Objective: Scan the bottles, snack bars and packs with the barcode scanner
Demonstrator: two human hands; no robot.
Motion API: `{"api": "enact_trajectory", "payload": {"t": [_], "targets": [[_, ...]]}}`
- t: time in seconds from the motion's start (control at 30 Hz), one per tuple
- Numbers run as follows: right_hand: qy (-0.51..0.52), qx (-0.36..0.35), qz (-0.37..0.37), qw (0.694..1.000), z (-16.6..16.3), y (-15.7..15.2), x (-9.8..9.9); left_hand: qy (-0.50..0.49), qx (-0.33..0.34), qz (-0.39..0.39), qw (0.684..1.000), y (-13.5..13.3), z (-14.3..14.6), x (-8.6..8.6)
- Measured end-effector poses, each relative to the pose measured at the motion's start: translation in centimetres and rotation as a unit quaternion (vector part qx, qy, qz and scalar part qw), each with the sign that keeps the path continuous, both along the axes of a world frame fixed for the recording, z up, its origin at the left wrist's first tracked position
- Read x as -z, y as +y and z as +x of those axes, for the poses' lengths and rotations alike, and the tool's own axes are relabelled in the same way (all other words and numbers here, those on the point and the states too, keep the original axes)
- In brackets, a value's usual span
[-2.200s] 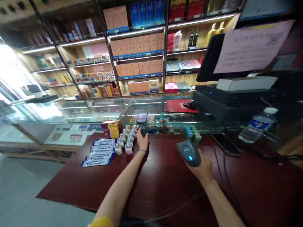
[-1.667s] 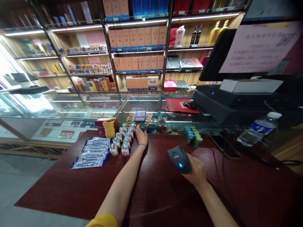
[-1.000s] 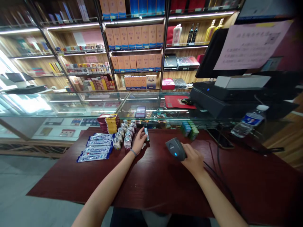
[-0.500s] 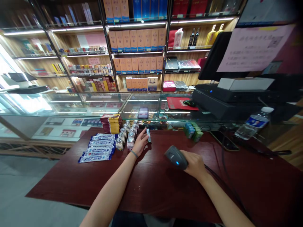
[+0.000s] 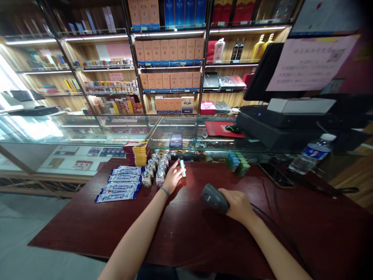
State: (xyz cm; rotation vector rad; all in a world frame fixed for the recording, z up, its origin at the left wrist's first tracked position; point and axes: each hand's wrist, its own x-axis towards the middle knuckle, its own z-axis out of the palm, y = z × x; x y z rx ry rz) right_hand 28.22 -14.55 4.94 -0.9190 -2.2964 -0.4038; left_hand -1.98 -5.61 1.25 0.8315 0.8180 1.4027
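My left hand is closed on a small slim pack, white with a green edge, just above the dark red wooden table. Light falls on the pack and on the wood beside it. In my right hand is a dark grey barcode scanner, its head turned left toward the pack. Left of my left hand stand several small clear jars with metallic lids, in two rows. Blue-and-white long packets lie beside them, and a stack of red and yellow packs stands behind.
Small green and blue packs stand at the table's back right, near a phone and a tilted water bottle. The scanner's cable trails right. A glass counter edges the back; a monitor rises at right.
The scanner has shifted slightly left and down, and its blue light no longer shows. A reddish glow now lies around the pack in my left hand, which is turned slightly.
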Motion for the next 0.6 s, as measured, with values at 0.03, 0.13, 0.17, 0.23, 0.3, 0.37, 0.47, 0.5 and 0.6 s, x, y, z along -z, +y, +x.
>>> {"api": "enact_trajectory", "payload": {"t": [0.03,0.13,0.17,0.23,0.3,0.37,0.47,0.5,0.6], "targets": [[-0.001,0.002,-0.003,1.0,0.0,0.0,0.0,0.008,0.0,0.003,1.0,0.0,0.0,0.0],[0.009,0.001,0.012,1.0,0.0,0.0,0.0,0.033,0.0,0.017,0.999,-0.1,-0.1,-0.1],[0.014,0.002,0.018,1.0,0.0,0.0,0.0,0.038,0.0,0.02,0.999,-0.2,-0.1,-0.2],[0.022,0.005,0.028,0.999,0.0,0.1,-0.1,0.037,0.001,0.021,0.999,-0.4,-0.2,-0.4],[0.033,0.012,0.042,0.999,0.1,0.2,0.1,0.026,0.002,0.021,0.999,-0.5,-0.2,-0.5],[0.05,0.029,0.058,0.997,0.4,0.5,0.5,0.02,-0.003,0.02,1.0,-0.6,-0.1,-0.5],[0.088,0.078,0.084,0.989,1.3,1.0,1.5,0.026,-0.024,0.027,0.999,-0.5,0.1,-0.3],[0.106,0.101,0.093,0.985,1.8,1.2,1.8,0.036,-0.032,0.031,0.998,-0.5,0.3,-0.3],[0.159,0.174,0.113,0.965,3.3,1.5,2.2,0.097,-0.055,0.048,0.993,-0.5,0.8,-0.3]]}}
